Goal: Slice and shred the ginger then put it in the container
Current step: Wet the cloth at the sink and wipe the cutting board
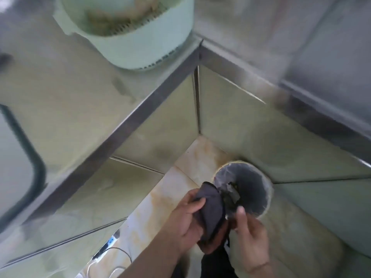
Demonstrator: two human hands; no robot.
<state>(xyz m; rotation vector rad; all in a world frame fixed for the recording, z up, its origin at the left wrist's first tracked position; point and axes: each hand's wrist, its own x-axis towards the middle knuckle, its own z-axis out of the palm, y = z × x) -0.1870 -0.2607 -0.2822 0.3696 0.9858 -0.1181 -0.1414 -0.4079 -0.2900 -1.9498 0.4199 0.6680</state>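
The person's left hand (185, 219) has its fingers curled round a dark grey folded cloth (209, 212), gripping it over the tiled floor. The right hand (250, 240) sits just beside it with loosely bent fingers, touching the cloth's lower end; can't tell if it's really gripping. Just behind is a round bin with a dark liner (249, 189). Brownish ginger (112, 19), blurry, sits in a pale green slotted plastic basket (128, 43) at the steel counter's (70, 109) far corner.
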